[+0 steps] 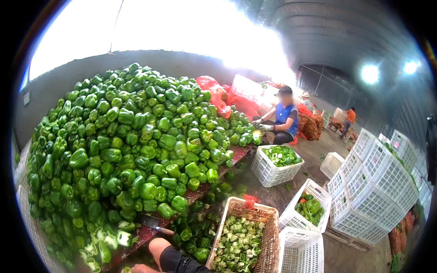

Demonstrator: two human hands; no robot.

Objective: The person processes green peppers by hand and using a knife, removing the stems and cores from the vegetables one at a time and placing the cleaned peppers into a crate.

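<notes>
At the lower edge only part of my left hand shows, beside my bare knee. Its fingers look closed at a small yellow-green piece cut off by the frame. My right hand is out of the picture. Just above the hand, a knife with a wooden handle lies on the reddish board edge. Cut green peppers with pale insides are gathered left of it. A huge heap of whole green bell peppers rises behind them.
A brown-stained crate holds pale green pepper scraps. White crates stand to the right: one with peppers, another with mixed peppers, and stacked ones. A person in a blue vest sits beyond; red net sacks lie behind the heap.
</notes>
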